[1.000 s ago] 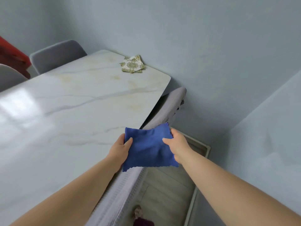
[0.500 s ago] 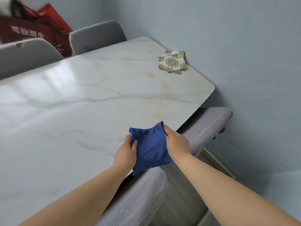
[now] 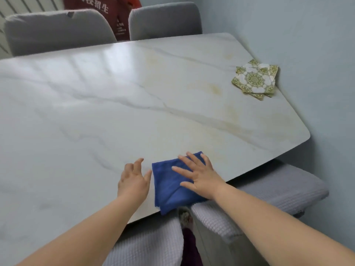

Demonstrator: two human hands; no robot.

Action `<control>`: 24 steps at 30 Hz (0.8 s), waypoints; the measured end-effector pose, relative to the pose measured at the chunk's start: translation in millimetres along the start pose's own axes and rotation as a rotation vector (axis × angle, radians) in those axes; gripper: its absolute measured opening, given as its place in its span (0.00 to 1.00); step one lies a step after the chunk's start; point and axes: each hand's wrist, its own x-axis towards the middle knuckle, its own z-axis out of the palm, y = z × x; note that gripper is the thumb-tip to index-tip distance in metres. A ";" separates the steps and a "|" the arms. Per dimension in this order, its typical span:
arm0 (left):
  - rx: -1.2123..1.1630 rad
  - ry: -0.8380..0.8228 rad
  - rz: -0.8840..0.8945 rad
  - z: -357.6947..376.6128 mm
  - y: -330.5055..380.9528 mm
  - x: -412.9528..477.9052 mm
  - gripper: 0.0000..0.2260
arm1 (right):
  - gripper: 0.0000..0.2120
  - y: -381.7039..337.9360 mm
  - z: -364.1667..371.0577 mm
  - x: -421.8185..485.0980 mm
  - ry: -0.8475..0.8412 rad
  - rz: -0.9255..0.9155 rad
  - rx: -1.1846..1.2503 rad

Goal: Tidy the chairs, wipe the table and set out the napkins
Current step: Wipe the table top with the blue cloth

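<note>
Glossy white marble-look tabletop (image 3: pixel 115 112) now carries my folded blue microfibre cloth (image 3: pixel 167 189), which half a second ago I held up between both hands. My right hand (image 3: pixel 201 177) lies flat on it, fingers straight and spread, pressing it down by the near edge. My left hand (image 3: pixel 132 181) has let go and hovers just beside it, fingers loose, holding nothing. Wiping looks ready to start. The stacked green-and-white patterned paper napkins (image 3: pixel 255 80) wait near the far right corner, not yet set out.
</note>
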 end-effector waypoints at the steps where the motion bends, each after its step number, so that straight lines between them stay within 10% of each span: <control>1: 0.044 0.059 0.016 2.8 1.8 4.6 0.23 | 0.26 3.4 5.4 5.8 -0.006 -0.151 -0.069; 8: 0.249 0.164 -0.031 13.8 8.9 46.7 0.21 | 0.24 22.7 18.6 48.7 -0.020 -0.506 -0.103; 24: 0.169 0.419 0.014 34.6 -2.7 103.6 0.18 | 0.27 107.0 -98.0 327.5 0.063 -0.364 -0.219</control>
